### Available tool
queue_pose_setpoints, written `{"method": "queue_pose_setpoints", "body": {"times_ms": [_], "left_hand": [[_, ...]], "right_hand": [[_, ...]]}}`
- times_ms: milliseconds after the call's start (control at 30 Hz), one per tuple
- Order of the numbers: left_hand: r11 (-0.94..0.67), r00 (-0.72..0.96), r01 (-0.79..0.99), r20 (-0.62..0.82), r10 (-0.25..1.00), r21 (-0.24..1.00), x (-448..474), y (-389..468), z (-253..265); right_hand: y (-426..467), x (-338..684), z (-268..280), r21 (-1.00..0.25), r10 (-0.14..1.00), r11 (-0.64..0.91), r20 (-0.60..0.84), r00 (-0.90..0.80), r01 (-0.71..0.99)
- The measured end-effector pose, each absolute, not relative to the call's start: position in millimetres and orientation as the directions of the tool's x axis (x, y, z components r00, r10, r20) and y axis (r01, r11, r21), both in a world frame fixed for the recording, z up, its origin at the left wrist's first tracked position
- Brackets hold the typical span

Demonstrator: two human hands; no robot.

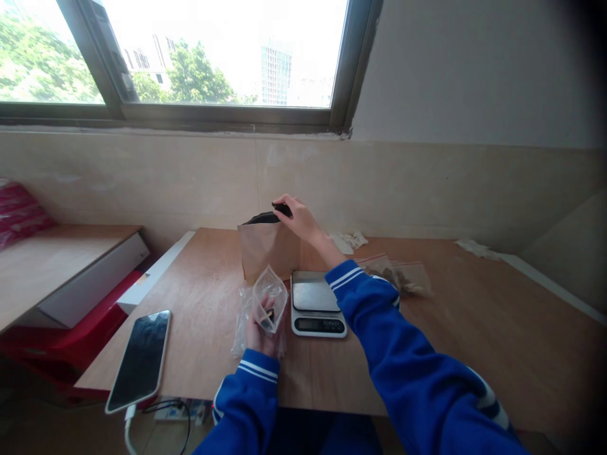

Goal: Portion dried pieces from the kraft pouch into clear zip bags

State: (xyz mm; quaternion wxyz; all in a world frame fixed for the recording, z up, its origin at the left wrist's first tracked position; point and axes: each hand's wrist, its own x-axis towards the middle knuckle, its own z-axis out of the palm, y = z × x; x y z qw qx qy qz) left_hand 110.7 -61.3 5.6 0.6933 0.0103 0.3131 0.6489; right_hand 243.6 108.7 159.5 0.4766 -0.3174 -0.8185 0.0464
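My right hand (303,220) is closed in a pinch on a small dark piece (283,208), just above the mouth of a brown paper bag (265,246). What kind of piece it is cannot be made out. The paper bag stands upright, its top gaping and dark inside. Lower down, my left hand (260,332) is wrapped round a clear plastic bag (271,287), holding its mouth spread. A small dark item (270,314) shows within that bag. To its right lies a kitchen scale (317,294) with a steel plate, bare where visible; my right forearm crosses over its edge.
Other clear bags (239,325) lie beside my left hand. Zip bags with brown contents (410,278) rest beyond my right sleeve. A phone (141,354) on a white cable sits at the table's left edge. Crumpled tissue (353,241) lies near the wall.
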Motion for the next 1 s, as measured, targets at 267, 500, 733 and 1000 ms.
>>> {"method": "queue_pose_setpoints", "body": {"times_ms": [267,500,733,1000], "left_hand": [[0.166,-0.018,-0.886,-0.39,0.921,0.434,107.6,-59.3,-2.8],[0.166,-0.046,-0.859,-0.395,0.917,0.485,108.5,-58.3,-3.5],[0.095,-0.031,-0.855,-0.233,0.972,0.51,115.3,-64.0,7.4],[0.061,0.031,-0.882,-0.071,0.997,0.467,107.8,-69.4,3.3]], "right_hand": [[102.4,249.9,152.7,-0.3,0.614,0.72,0.696,-0.372,0.626],[23.7,240.4,183.7,-0.454,0.635,0.701,0.748,-0.192,0.549],[-39.0,240.1,164.8,-0.578,0.724,0.587,0.063,-0.686,0.567],[-34.4,246.5,124.6,-0.576,0.671,0.613,0.017,-0.742,0.541]]}}
